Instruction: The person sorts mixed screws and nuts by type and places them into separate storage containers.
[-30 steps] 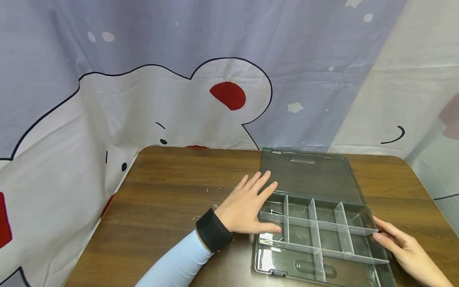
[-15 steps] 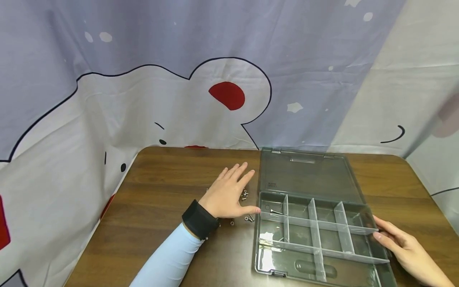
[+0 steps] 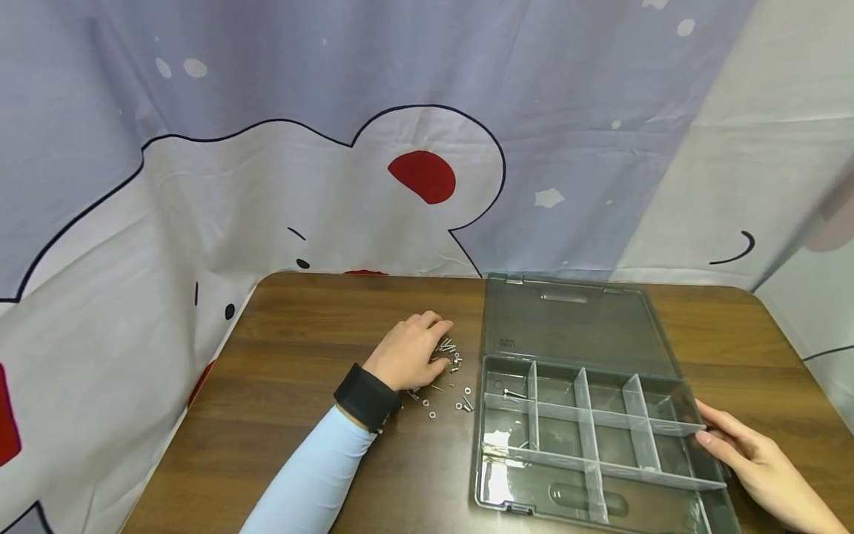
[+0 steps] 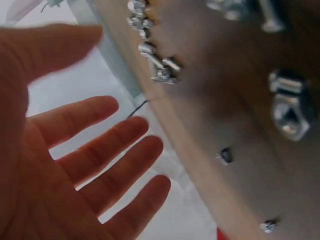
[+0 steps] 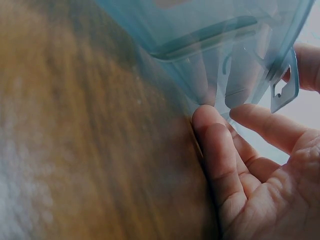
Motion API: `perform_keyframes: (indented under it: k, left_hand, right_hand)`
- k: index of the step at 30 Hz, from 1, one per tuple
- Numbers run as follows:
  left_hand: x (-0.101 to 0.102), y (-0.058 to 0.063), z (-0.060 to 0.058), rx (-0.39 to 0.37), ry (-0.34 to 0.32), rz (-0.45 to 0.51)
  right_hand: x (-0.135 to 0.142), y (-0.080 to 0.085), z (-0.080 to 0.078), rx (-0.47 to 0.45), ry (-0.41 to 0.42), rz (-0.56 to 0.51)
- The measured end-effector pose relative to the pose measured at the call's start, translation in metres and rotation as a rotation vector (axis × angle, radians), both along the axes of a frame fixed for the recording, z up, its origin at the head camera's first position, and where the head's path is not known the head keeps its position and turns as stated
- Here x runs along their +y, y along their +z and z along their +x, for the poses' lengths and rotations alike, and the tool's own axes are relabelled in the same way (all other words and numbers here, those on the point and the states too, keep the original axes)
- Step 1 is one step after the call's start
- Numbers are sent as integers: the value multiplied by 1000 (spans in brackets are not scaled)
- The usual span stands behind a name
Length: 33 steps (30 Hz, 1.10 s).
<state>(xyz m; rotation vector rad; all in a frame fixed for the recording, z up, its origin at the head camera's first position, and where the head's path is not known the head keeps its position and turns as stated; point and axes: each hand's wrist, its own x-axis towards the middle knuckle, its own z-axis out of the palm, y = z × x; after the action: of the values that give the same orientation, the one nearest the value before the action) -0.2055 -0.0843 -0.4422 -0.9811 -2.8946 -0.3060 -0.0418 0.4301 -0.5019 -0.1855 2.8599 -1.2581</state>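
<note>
A grey see-through compartment box (image 3: 587,434) lies on the table with its lid (image 3: 574,322) folded back. Bolts (image 3: 514,394) lie in its left compartments. My left hand (image 3: 408,352) is over a scatter of small bolts (image 3: 447,345) and nuts (image 3: 432,415) left of the box. In the left wrist view, that hand's fingers (image 4: 107,150) are spread and nearly straight, apart from the bolts (image 4: 160,70) and a large-looking nut (image 4: 291,117). My right hand (image 3: 767,467) holds the box's right edge; in the right wrist view, its bent fingers (image 5: 220,150) touch the box wall (image 5: 170,65).
The wooden table (image 3: 267,430) runs left of the hardware and right of the box. Behind it hangs a printed cloth (image 3: 320,193). A hanging tab (image 5: 287,90) sticks out from the box's side in the right wrist view.
My left hand has moved left from above the box to the bolts and nuts, its spread fingers bending somewhat. The right hand and the box have stayed in place.
</note>
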Motion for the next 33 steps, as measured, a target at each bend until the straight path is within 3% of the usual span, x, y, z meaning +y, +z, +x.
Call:
perform_keyframes:
  k: [10, 18, 23, 33]
  left_hand:
    - [1, -14, -8, 69, 13, 19]
    - [1, -17, -10, 59, 46, 17]
    - [4, -18, -12, 80, 21, 21]
    - [12, -20, -12, 110, -15, 43]
  right_hand:
    - [0, 3, -1, -37, 0, 36]
    - [-1, 21, -6, -104, 25, 146]
    - [-1, 32, -10, -173, 51, 221]
    - [-7, 37, -11, -196, 14, 246]
